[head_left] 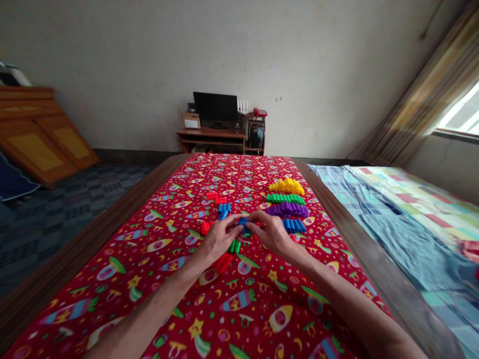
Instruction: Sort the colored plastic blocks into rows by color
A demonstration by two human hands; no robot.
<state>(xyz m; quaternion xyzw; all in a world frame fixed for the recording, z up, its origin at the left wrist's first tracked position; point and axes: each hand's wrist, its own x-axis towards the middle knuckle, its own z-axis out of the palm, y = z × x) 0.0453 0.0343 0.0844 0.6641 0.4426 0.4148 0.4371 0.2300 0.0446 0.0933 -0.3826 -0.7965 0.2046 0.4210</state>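
My left hand and my right hand meet over the middle of the cloth. Their fingertips are closed on small blue plastic tubes; how many is partly hidden by the fingers. Just beyond my left hand lie more blue tubes and red tubes. A red tube group shows at the left hand's outer side. Nearer to me are green tubes and long red tubes. Beyond and beside my right hand, a blue row, purple row, green row and yellow pile are laid out.
A red patterned cloth covers the dark wooden table. To the right is a bed with a checked cover. Against the far wall stands a desk with a monitor. A wooden cabinet is on the left.
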